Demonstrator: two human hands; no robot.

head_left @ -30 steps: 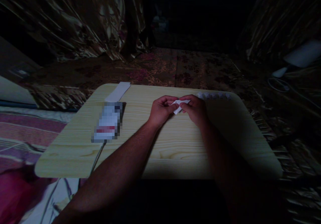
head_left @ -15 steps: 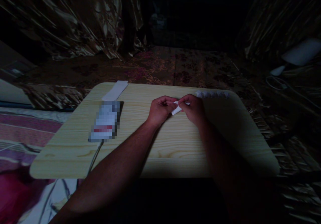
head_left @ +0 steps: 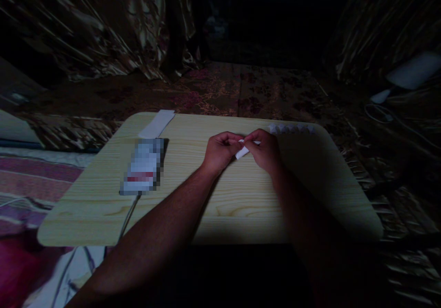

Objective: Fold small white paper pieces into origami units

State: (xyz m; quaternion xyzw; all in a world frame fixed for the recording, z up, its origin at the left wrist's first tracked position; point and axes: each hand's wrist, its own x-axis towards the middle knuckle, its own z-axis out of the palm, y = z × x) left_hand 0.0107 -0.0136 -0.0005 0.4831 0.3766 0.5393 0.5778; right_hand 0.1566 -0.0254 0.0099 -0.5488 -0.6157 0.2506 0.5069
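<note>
Between both hands is a small folded piece of white paper (head_left: 242,152), held just above the wooden table (head_left: 234,193). My left hand (head_left: 221,151) pinches its left side with thumb and fingers. From the other side, my right hand (head_left: 262,148) grips the paper, its fingertips close to those of the left. A short white end of the paper shows below the fingertips; the rest is covered by the fingers. Behind my right hand, several small folded white paper pieces (head_left: 292,129) stand in a row along the table's far edge.
White paper strips (head_left: 157,123) lie at the table's far left. In front of them is a pixelated phone-like device (head_left: 142,166) with a cable (head_left: 129,218) running off the near edge. A white lamp (head_left: 413,71) stands at the right, beyond the table. Striped bedding (head_left: 44,179) is at the left.
Both hands stay in nearly the same place on the paper, with only slight finger movement. The whole view has shifted very slightly.
</note>
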